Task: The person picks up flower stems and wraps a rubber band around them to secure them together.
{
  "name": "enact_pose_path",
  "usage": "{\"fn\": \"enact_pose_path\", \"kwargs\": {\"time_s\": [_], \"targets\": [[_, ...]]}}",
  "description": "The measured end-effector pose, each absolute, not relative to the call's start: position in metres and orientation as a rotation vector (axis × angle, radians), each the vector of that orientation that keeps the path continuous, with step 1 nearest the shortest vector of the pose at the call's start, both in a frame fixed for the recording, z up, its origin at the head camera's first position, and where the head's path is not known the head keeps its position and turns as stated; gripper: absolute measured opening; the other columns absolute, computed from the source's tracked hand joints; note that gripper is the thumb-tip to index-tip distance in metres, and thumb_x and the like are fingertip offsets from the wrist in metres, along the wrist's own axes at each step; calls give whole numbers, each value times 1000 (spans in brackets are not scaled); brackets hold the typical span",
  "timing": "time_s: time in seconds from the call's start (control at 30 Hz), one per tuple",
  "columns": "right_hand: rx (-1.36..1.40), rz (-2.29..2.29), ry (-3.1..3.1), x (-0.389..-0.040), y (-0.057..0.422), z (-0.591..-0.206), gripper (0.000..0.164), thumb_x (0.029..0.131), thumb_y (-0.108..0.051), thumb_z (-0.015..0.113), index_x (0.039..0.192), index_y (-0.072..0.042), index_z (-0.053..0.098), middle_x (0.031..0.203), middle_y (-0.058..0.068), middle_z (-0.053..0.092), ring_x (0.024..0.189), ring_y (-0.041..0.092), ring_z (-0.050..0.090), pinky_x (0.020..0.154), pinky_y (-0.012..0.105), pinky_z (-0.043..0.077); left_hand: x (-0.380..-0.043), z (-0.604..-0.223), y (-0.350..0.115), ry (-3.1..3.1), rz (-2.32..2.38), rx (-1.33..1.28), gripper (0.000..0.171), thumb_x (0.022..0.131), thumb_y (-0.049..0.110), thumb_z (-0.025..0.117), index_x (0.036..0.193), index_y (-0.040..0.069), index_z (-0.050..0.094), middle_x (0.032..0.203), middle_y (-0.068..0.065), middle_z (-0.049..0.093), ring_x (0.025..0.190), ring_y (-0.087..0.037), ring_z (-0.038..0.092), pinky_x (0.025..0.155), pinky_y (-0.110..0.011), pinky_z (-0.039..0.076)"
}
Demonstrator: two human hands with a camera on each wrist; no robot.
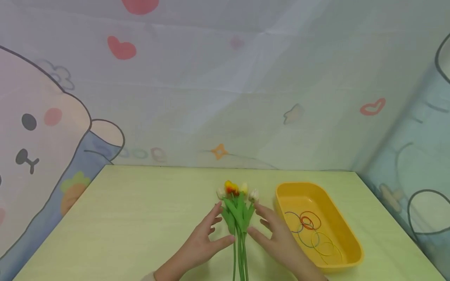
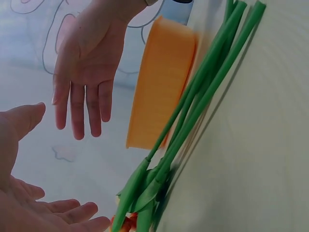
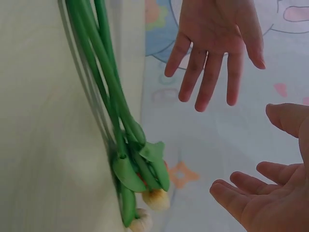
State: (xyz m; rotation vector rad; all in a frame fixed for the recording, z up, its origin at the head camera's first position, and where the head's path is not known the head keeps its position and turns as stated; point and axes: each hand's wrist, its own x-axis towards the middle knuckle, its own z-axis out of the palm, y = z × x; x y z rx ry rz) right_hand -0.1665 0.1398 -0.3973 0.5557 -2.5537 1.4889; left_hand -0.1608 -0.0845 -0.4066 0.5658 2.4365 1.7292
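Observation:
A bunch of artificial tulips (image 1: 239, 214) lies on the table, its blossoms away from me and its green stems (image 2: 203, 92) running toward me. One blossom is orange and yellow; others are white or pale yellow. My left hand (image 1: 202, 242) hovers on the left side of the bunch, fingers spread and loosely bent. On the other side hovers my right hand (image 1: 277, 238), its palm facing the left one. In both wrist views the palms stand apart with nothing between the fingers. The right wrist view shows white blossoms (image 3: 155, 198) beyond the leaves.
To the right stands a yellow plastic tray (image 1: 337, 210) holding several thin coloured rings (image 1: 311, 220), in red, blue and yellow, that look like rubber bands. The pale table (image 1: 140, 218) ends at a printed cloth backdrop (image 1: 211, 78).

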Motion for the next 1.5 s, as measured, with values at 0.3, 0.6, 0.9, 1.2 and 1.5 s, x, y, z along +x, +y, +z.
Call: {"fn": "enact_pose_path", "kwargs": {"time_s": [0.3, 0.6, 0.9, 1.2, 1.5], "targets": [[492, 1668, -2662, -172, 135, -415, 65, 90, -25, 70, 142, 0, 41, 145, 24, 42, 125, 43, 49, 102, 51, 46, -163, -421, -78, 2293, 1796, 438, 97, 89, 37, 70, 155, 10, 5, 153, -25, 26, 134, -44, 37, 105, -61, 37], [489, 1806, -2712, -176, 135, -430, 72, 90, -26, 69, 145, 3, 33, 146, 29, 37, 122, 48, 50, 97, 56, 48, -161, -432, -75, 2214, 1806, 368, 101, 87, 34, 72, 155, 5, 3, 151, -30, 24, 132, -48, 38, 103, -63, 38], [358, 1812, -2801, -173, 133, -437, 81, 87, -28, 73, 145, 8, 29, 139, 33, 42, 116, 46, 54, 88, 55, 53, -163, -440, -71, 2210, 1751, 267, 104, 85, 36, 75, 154, 2, 5, 148, -31, 31, 124, -45, 46, 90, -56, 51], [306, 1890, -2798, -173, 131, -441, 80, 87, -22, 72, 141, 16, 28, 131, 34, 49, 107, 38, 61, 82, 50, 56, -161, -444, -63, 2206, 1718, 287, 105, 85, 38, 75, 151, -6, 7, 142, -30, 38, 119, -41, 52, 85, -54, 54], [306, 2007, -2765, -173, 128, -448, 70, 86, -17, 72, 138, 14, 37, 129, 33, 51, 96, 27, 65, 77, 39, 57, -160, -450, -59, 2090, 1806, 321, 96, 87, 30, 74, 150, -7, 13, 138, -30, 40, 114, -36, 55, 85, -47, 56]]}}
